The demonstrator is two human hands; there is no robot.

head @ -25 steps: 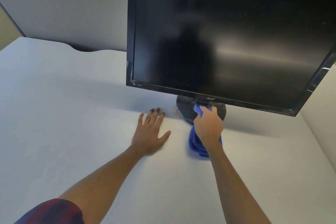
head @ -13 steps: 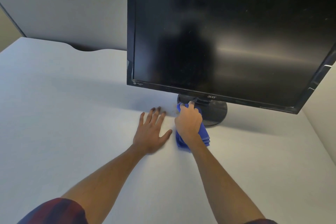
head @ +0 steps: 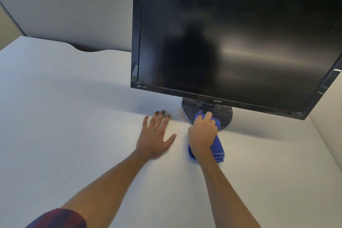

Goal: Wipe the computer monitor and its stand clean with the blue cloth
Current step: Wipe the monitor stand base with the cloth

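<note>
Here, right hand (head: pixel 202 133) gripping blue cloth (head: pixel 217 149), left hand (head: pixel 154 135) flat

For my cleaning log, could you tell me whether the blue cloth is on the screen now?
No, the right hand holds the blue cloth on the stand base.

Office cubicle — grey partition (head: pixel 70 11), white desk (head: pixel 64 126), monitor (head: pixel 231 42).

We count one monitor (head: pixel 231 39) on one stand (head: pixel 188 111); one cloth (head: pixel 218 149); two hands, left (head: pixel 154 135) and right (head: pixel 201 133); one desk (head: pixel 55 116); one partition (head: pixel 64 11).
</note>
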